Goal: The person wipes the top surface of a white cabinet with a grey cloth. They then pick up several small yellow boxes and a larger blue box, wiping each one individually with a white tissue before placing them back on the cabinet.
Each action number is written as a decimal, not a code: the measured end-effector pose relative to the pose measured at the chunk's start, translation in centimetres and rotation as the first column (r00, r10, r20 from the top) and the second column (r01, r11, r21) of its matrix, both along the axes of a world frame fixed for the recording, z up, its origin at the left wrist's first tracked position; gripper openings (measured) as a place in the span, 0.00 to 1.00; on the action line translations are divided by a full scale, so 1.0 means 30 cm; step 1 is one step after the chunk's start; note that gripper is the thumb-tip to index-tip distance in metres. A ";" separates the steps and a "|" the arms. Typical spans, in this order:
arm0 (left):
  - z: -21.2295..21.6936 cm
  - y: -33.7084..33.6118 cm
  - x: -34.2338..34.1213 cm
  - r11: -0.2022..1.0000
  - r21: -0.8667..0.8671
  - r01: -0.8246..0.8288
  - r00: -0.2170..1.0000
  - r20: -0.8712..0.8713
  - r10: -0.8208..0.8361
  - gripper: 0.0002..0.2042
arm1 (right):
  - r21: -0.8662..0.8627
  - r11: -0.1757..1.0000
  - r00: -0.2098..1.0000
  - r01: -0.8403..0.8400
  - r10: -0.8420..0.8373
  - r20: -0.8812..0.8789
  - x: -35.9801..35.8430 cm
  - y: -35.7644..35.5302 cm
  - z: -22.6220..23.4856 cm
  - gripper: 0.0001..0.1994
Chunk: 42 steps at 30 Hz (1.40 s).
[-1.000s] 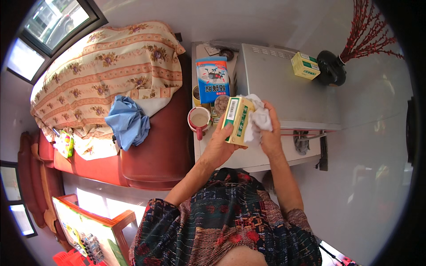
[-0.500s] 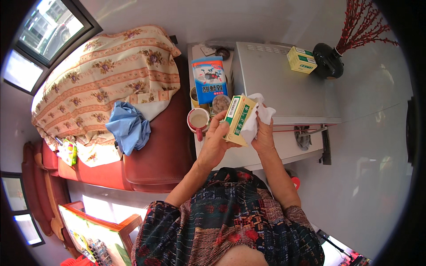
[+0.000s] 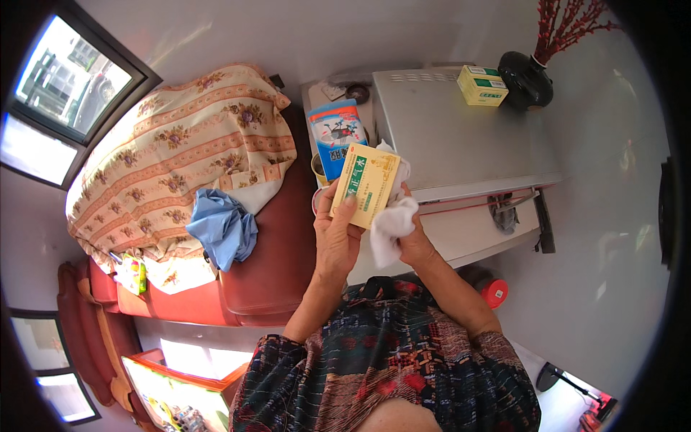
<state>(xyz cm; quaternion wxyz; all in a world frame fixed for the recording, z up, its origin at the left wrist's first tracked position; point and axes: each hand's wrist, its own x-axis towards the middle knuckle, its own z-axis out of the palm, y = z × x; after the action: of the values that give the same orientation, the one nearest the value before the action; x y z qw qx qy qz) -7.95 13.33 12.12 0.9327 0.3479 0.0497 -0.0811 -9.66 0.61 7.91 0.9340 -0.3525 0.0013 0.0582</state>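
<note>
My left hand [image 3: 338,230] grips a pale yellow carton with a green label panel [image 3: 373,183] by its near left side, thumb lying across the front. The carton is tilted, its broad face turned up. At its right edge my right hand [image 3: 415,237] is closed round a crumpled white cloth [image 3: 389,229], which presses against the carton's side and hangs below it. Some of the right fingers are hidden behind the cloth. Just beyond the carton lies a blue and red packet [image 3: 335,137], and a mug is mostly hidden behind my left hand.
To the right is a grey metal cabinet [image 3: 439,137] bearing more yellow and green cartons [image 3: 482,88] and a black vase [image 3: 527,81] with red sprigs. On the left, a red sofa [image 3: 270,237] carries a floral cover [image 3: 173,144] and a blue cloth [image 3: 223,229]. A red-lidded container [image 3: 494,294] stands low at right.
The carton has turned so its broad face now shows instead of its narrow side, and it sits slightly further left. The white cloth has come down along its right edge.
</note>
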 end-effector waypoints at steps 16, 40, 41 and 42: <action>0.015 0.042 0.013 0.936 0.055 0.347 0.929 0.117 -0.351 0.29 | 0.372 0.901 0.971 -0.222 0.170 0.167 0.044 -0.143 -0.017 0.30; -0.058 -0.037 -0.037 0.988 0.091 0.125 0.992 0.020 -0.127 0.15 | -0.517 0.856 0.967 -0.012 0.142 0.212 -0.074 -0.081 0.185 0.39; -0.049 -0.039 -0.047 0.987 0.132 0.094 0.992 0.069 -0.104 0.15 | -0.505 0.863 0.967 -0.029 0.151 0.203 -0.072 -0.076 0.200 0.39; -0.046 -0.040 -0.051 0.983 0.137 0.122 0.990 0.059 -0.131 0.15 | -0.537 0.843 0.970 -0.008 0.136 0.200 -0.065 -0.076 0.195 0.39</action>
<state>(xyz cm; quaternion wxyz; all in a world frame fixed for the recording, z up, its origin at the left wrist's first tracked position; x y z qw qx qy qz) -9.47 12.12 10.73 0.9016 0.4141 0.0012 -0.1252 -11.62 -1.67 13.76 0.7904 -0.6016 -0.1041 0.0495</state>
